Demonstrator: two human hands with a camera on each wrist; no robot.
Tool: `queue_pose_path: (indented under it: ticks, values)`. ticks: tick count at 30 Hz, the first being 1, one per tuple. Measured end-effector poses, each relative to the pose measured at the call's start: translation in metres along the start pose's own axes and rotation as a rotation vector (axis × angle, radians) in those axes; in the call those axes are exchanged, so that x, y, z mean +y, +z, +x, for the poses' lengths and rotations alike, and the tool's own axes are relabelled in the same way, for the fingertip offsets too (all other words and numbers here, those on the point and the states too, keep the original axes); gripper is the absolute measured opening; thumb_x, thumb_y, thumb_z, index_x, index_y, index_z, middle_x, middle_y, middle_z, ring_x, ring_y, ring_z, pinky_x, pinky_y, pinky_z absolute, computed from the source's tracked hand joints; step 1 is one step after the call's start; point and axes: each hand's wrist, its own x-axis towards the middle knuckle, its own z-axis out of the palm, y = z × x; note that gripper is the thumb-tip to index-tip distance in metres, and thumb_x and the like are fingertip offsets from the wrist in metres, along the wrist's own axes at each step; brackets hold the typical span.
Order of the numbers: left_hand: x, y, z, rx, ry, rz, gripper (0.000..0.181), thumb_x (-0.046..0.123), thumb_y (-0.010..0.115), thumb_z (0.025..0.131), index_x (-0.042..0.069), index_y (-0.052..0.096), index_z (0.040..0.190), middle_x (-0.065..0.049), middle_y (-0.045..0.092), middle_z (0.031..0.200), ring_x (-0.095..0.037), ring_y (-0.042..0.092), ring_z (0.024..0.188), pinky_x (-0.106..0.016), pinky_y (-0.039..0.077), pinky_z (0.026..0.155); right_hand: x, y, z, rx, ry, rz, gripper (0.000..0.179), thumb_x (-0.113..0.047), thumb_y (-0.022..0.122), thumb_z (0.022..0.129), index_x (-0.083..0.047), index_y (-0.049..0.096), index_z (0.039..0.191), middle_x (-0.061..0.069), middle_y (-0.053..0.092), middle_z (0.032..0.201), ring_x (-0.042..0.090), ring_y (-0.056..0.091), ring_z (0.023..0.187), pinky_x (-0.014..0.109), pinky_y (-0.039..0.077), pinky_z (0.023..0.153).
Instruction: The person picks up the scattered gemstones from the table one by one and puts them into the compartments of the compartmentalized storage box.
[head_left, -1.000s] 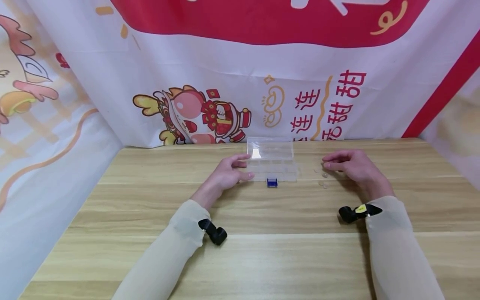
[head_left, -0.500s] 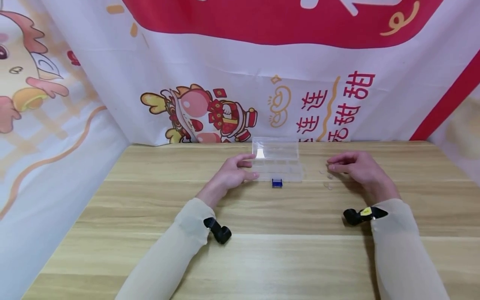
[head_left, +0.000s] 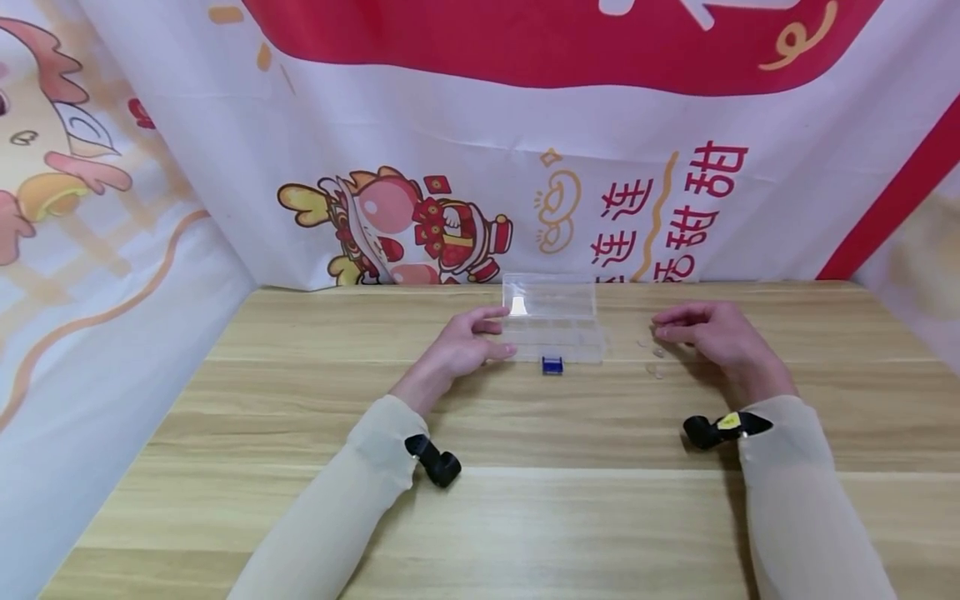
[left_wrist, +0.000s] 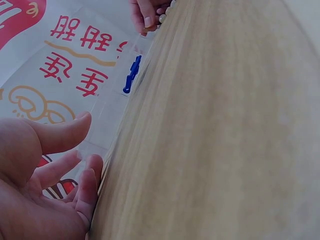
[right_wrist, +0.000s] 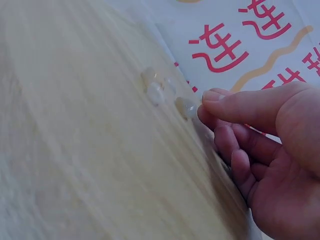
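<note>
A clear plastic box with compartments [head_left: 558, 340] stands near the back of the table, its transparent lid [head_left: 555, 293] raised toward the cloth. A blue latch [head_left: 552, 366] is at its front edge. My left hand [head_left: 463, 343] rests at the box's left side, thumb at the front corner and relaxed fingers along the edge. To the right lie several small pale translucent pebbles [right_wrist: 156, 93]. Right beside them, my right hand [head_left: 716, 333] has its thumb and index fingertips together, other fingers curled in. I cannot tell whether a pebble is between those fingertips.
The wooden table [head_left: 555, 500] ends at the back against a white and red printed cloth [head_left: 420, 108]. Another printed cloth [head_left: 135, 333] hangs on the left. Black wrist cameras [head_left: 433, 461] sit on both cream sleeves.
The whole head view shifted slightly right, then a little back left. Both hands, the box and the pebbles keep their places relative to one another.
</note>
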Motion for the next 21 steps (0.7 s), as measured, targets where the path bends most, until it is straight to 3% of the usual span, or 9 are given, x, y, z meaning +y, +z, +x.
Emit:
queue_pose_path:
  ticks: [8, 11, 15, 21]
  values:
    - [0.001, -0.001, 0.000, 0.001, -0.008, -0.006, 0.064, 0.016, 0.081, 0.094, 0.030, 0.057, 0.152, -0.005, 0.059, 0.145, -0.028, 0.054, 0.132, -0.044, 0.046, 0.114, -0.012, 0.001, -0.002, 0.025, -0.024, -0.011, 0.047, -0.038, 0.077, 0.098, -0.014, 0.069, 0.137, -0.013, 0.072, 0.115, 0.018, 0.051, 0.114, 0.034, 0.043, 0.092]
    - [0.001, 0.000, 0.000, -0.001, -0.005, -0.008, 0.064, 0.016, 0.081, 0.094, 0.030, 0.057, 0.152, -0.005, 0.059, 0.145, -0.028, 0.054, 0.133, -0.044, 0.046, 0.114, -0.018, 0.001, -0.004, 0.057, -0.037, 0.016, 0.047, -0.037, 0.076, 0.098, -0.016, 0.068, 0.140, -0.013, 0.071, 0.118, 0.016, 0.051, 0.116, 0.033, 0.045, 0.092]
    - [0.001, 0.000, 0.001, -0.003, -0.001, -0.009, 0.064, 0.015, 0.081, 0.093, 0.029, 0.057, 0.152, -0.005, 0.059, 0.146, -0.028, 0.054, 0.134, -0.044, 0.046, 0.114, -0.029, 0.004, -0.007, 0.098, -0.075, -0.011, 0.049, -0.041, 0.075, 0.099, -0.017, 0.068, 0.141, -0.002, 0.069, 0.133, 0.017, 0.052, 0.122, 0.033, 0.045, 0.094]
    - [0.000, -0.001, 0.000, 0.002, 0.000, -0.009, 0.065, 0.015, 0.081, 0.093, 0.029, 0.057, 0.152, -0.005, 0.059, 0.146, -0.028, 0.053, 0.135, -0.046, 0.045, 0.117, -0.045, 0.016, -0.009, 0.085, -0.101, -0.030, 0.044, -0.040, 0.072, 0.101, -0.016, 0.070, 0.139, 0.009, 0.063, 0.141, 0.023, 0.049, 0.124, 0.037, 0.044, 0.094]
